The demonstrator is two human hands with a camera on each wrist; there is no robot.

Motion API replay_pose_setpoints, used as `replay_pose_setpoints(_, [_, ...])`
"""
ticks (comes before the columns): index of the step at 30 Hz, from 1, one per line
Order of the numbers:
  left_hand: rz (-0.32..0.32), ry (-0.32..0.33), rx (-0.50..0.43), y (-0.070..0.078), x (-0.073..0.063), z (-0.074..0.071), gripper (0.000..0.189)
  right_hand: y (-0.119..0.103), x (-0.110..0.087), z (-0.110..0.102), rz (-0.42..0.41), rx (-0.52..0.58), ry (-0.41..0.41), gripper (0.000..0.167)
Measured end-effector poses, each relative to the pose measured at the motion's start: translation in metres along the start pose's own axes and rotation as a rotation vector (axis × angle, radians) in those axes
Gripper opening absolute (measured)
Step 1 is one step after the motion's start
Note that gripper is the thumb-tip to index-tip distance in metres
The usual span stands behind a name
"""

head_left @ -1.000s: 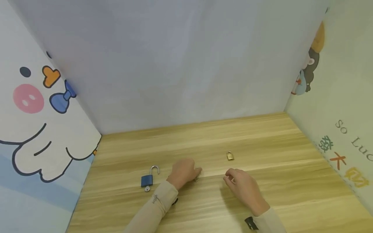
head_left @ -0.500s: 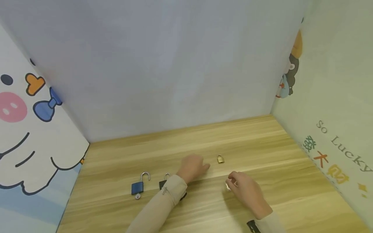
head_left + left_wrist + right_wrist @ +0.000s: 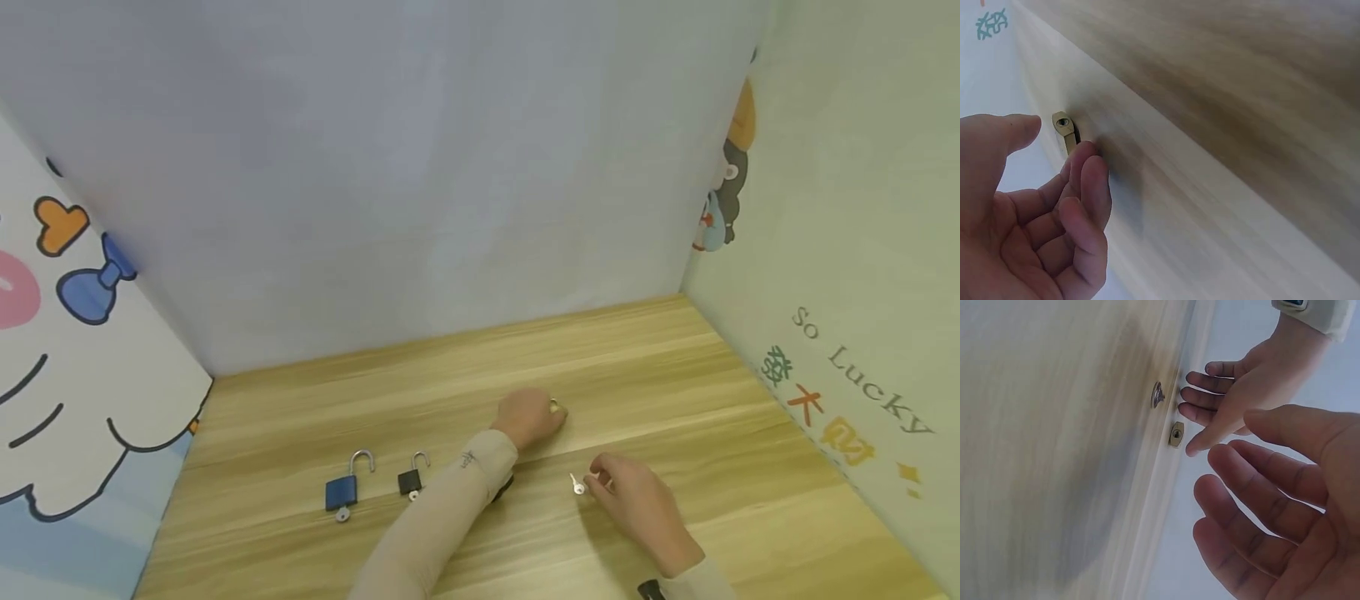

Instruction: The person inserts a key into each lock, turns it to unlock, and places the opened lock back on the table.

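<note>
Although a lock (image 3: 1064, 129) is set beside the left hand (image 3: 528, 416), towards the back right corner of the table (image 3: 637, 358), thumb and fingers are parted. Probably light, rigid and slick, it is best pinched by 2 flat sides. The right hand (image 3: 633, 500) is likewise parted, beside a key (image 3: 577, 487).

The tabletop (image 3: 637, 358) looks like smooth wood, with a soft shine near the front. The small gold lock (image 3: 1176, 434) is metal, like brass, with a dull gleam. The little key (image 3: 578, 488) is shiny, silvery metal. The blue lock (image 3: 341, 493) has a smooth body and a bright metal hoop (image 3: 362, 452). The black lock (image 3: 409, 482) looks matt on its body, and its hoop is shiny metal too. The sleeves (image 3: 450, 508) are matt cloth. The back wall (image 3: 412, 167) looks matt, with faint wrinkles, like a hung sheet.
</note>
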State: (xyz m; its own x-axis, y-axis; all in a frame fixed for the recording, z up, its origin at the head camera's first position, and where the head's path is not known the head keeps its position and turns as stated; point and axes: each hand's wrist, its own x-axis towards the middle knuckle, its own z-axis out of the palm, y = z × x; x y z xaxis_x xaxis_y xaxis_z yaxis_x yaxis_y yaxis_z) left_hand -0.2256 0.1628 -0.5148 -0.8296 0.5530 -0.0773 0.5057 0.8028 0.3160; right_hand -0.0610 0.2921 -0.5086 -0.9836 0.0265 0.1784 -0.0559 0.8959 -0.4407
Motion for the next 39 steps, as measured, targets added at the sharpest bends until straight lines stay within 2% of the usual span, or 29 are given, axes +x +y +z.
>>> replay_pose_setpoints(9, [-0.014,-0.026,0.055,0.011,0.019,0.009,0.052,0.008,-0.005,-0.002,0.001,-0.023,0.027,0.01])
replay_pose_setpoints(12, [-0.038,-0.036,0.075,0.008,0.021,0.011,0.05,0.007,-0.005,-0.001,0.006,-0.02,0.017,0.01])
replay_pose_setpoints(16, [-0.059,-0.016,0.078,0.005,0.023,0.013,0.048,0.006,-0.004,-0.001,0.016,-0.018,0.006,0.011])
replay_pose_setpoints(21, [-0.065,0.037,0.012,0.008,0.019,0.005,0.051,0.007,-0.002,0.001,0.042,-0.013,-0.01,0.011])
replay_pose_setpoints(24, [-0.046,0.059,-0.042,0.013,0.014,-0.005,0.054,0.008,-0.001,0.002,0.054,-0.015,-0.029,0.011])
replay_pose_setpoints(27, [-0.04,0.068,-0.063,0.015,0.003,-0.021,0.054,0.005,0.0,0.003,0.045,-0.022,-0.051,0.012])
replay_pose_setpoints(32, [-0.037,0.03,-0.079,0.018,-0.02,-0.043,0.053,0.002,0.002,0.007,0.048,-0.031,-0.086,0.011])
replay_pose_setpoints(35, [-0.019,0.026,-0.092,0.017,-0.035,-0.051,0.054,0.0,0.003,0.01,0.05,-0.023,-0.114,0.012])
replay_pose_setpoints(39, [0.0,0.054,-0.076,0.014,-0.056,-0.058,0.055,-0.005,0.004,0.015,0.042,-0.023,-0.139,0.014])
